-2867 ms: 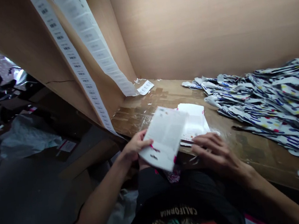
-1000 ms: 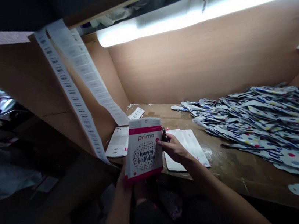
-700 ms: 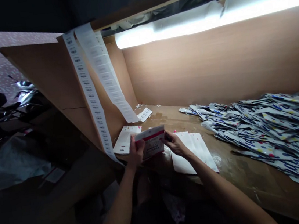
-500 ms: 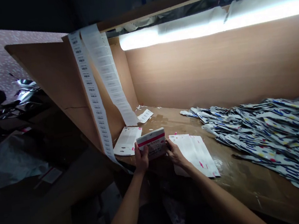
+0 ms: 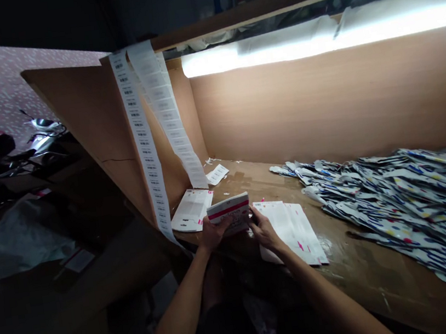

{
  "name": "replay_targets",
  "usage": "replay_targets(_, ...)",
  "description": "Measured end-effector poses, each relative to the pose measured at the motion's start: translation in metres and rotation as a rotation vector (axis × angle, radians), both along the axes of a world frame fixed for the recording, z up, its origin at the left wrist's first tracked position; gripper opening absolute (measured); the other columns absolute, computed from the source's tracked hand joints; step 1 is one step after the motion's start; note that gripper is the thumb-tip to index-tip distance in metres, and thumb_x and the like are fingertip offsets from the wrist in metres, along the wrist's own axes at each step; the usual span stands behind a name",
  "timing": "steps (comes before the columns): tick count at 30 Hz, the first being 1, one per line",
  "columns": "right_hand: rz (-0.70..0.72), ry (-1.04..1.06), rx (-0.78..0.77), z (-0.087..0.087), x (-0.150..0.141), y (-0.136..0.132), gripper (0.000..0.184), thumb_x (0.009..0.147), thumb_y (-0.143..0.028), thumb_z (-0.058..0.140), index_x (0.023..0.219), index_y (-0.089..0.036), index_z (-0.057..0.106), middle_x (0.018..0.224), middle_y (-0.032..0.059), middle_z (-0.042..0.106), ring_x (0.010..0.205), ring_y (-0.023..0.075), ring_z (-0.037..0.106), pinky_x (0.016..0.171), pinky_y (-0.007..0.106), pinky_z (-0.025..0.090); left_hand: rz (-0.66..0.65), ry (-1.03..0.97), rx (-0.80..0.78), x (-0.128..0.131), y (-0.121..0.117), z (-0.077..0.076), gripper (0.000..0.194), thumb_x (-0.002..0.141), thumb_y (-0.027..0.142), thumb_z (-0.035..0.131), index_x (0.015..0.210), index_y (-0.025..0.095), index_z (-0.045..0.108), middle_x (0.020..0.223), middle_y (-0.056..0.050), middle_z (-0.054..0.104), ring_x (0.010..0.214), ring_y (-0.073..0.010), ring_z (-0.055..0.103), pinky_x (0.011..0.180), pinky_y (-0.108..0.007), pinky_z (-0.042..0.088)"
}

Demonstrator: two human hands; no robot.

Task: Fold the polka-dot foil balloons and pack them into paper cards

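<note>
Both hands hold a pink-banded card packet (image 5: 228, 214) up over the wooden worktop (image 5: 357, 264)

The packet is tilted just above the worktop's near edge, its printing too blurred to read. The fingers (image 5: 222, 226) of the left hand (image 5: 214, 233) are closed around its lower left corner, and the right hand (image 5: 264, 231) grips its right edge, so both hands have hold of it. White printed sheets (image 5: 290, 232) lie just beside the right hand, and a white printed card (image 5: 192, 210) lies near the left. Farther off are a loose barcode label (image 5: 217, 174), two hanging label strips (image 5: 141, 145) and a heap of flat polka-dot foil balloons (image 5: 398, 203), well apart from the hands
</note>
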State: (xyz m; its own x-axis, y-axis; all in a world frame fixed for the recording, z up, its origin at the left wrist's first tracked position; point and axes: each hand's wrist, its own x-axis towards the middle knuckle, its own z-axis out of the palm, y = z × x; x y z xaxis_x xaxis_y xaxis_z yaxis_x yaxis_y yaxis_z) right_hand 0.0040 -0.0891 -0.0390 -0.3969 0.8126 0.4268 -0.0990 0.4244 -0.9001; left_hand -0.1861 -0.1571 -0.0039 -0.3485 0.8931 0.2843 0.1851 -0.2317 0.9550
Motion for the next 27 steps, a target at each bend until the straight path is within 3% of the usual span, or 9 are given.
replay_targets(5, 0.003, -0.011, -0.039, 0.011, -0.003, -0.008, 0.039, 0.095, -0.039, 0.055, 0.13, -0.02, 0.06, 0.117, 0.0079, 0.07, 0.111, 0.0229, 0.063, 0.102, 0.038, 0.05, 0.048, 0.0, -0.045, 0.006, -0.001, 0.003, 0.028, 0.068, 0.036, 0.088, 0.089, 0.02, 0.08, 0.091, -0.008, 0.081, 0.089, -0.0294, 0.076, 0.087, -0.042, 0.062)
replay_targets(7, 0.009, -0.024, -0.128, 0.018, 0.0, -0.004, 0.044, 0.09, -0.045, 0.063, 0.127, -0.021, 0.058, 0.115, 0.0078, 0.069, 0.11, 0.024, 0.064, 0.096, 0.038, 0.053, 0.056, -0.009, -0.064, 0.009, -0.004, 0.007, 0.031, 0.069, 0.039, 0.088, 0.091, 0.019, 0.08, 0.092, -0.01, 0.081, 0.091, -0.0306, 0.076, 0.089, -0.043, 0.061)
replay_targets(9, -0.074, -0.002, -0.353, 0.026, 0.008, 0.0, 0.052, 0.084, -0.053, 0.068, 0.124, -0.023, 0.053, 0.106, 0.0053, 0.067, 0.09, 0.0225, 0.069, 0.074, 0.034, 0.057, 0.057, -0.051, -0.095, 0.012, -0.01, 0.013, 0.037, 0.071, 0.043, 0.086, 0.094, 0.015, 0.079, 0.093, -0.012, 0.081, 0.092, -0.0325, 0.076, 0.087, -0.044, 0.062)
replay_targets(11, -0.209, 0.058, -0.64, 0.033, 0.022, 0.0, 0.051, 0.084, -0.058, 0.062, 0.119, -0.024, 0.048, 0.096, 0.002, 0.064, 0.069, 0.0191, 0.068, 0.057, 0.029, 0.053, 0.049, -0.168, -0.134, 0.015, -0.022, 0.02, 0.042, 0.073, 0.045, 0.085, 0.099, 0.012, 0.079, 0.096, -0.014, 0.081, 0.091, -0.0335, 0.077, 0.084, -0.045, 0.063)
replay_targets(14, -0.258, 0.088, -0.878, 0.042, 0.05, -0.018, 0.036, 0.089, -0.051, 0.052, 0.112, -0.024, 0.045, 0.095, 0.002, 0.062, 0.063, 0.0189, 0.068, 0.051, 0.028, 0.05, 0.015, -0.435, -0.261, 0.024, -0.047, 0.024, 0.045, 0.07, 0.039, 0.087, 0.102, 0.009, 0.077, 0.098, -0.015, 0.081, 0.088, -0.0346, 0.078, 0.079, -0.046, 0.064)
replay_targets(16, -0.147, 0.012, -0.813, 0.047, 0.066, -0.041, 0.03, 0.09, -0.046, 0.055, 0.11, -0.024, 0.047, 0.102, 0.0045, 0.063, 0.075, 0.022, 0.072, 0.053, 0.029, 0.051, -0.022, -0.545, -0.387, 0.033, -0.065, 0.023, 0.044, 0.068, 0.035, 0.088, 0.099, 0.007, 0.077, 0.095, -0.017, 0.081, 0.084, -0.0349, 0.078, 0.076, -0.047, 0.065)
replay_targets(20, 0.123, -0.278, -0.353, 0.056, 0.081, -0.091, 0.029, 0.098, -0.046, 0.055, 0.115, -0.023, 0.063, 0.102, 0.0063, 0.071, 0.088, 0.0231, 0.07, 0.07, 0.032, 0.055, -0.101, -0.553, -0.477, 0.052, -0.09, 0.014, 0.047, 0.068, 0.033, 0.088, 0.104, 0.006, 0.076, 0.097, -0.017, 0.08, 0.083, -0.0326, 0.077, 0.079, -0.046, 0.064)
replay_targets(23, 0.102, -0.491, -0.055, 0.057, 0.08, -0.107, 0.035, 0.104, -0.043, 0.049, 0.124, -0.023, 0.068, 0.104, 0.008, 0.075, 0.088, 0.023, 0.069, 0.084, 0.035, 0.053, -0.129, -0.442, -0.505, 0.064, -0.099, 0.006, 0.047, 0.07, 0.036, 0.087, 0.106, 0.007, 0.076, 0.1, -0.016, 0.08, 0.084, -0.0305, 0.076, 0.079, -0.042, 0.063)
replay_targets(27, 0.017, -0.773, 0.125, 0.06, 0.076, -0.107, 0.039, 0.107, -0.044, 0.042, 0.124, -0.023, 0.07, 0.102, 0.0111, 0.077, 0.084, 0.0235, 0.07, 0.079, 0.033, 0.051, -0.165, -0.279, -0.515, 0.071, -0.106, 0.002, 0.04, 0.075, 0.037, 0.082, 0.105, 0.01, 0.077, 0.099, -0.013, 0.08, 0.087, -0.0296, 0.076, 0.079, -0.037, 0.061)
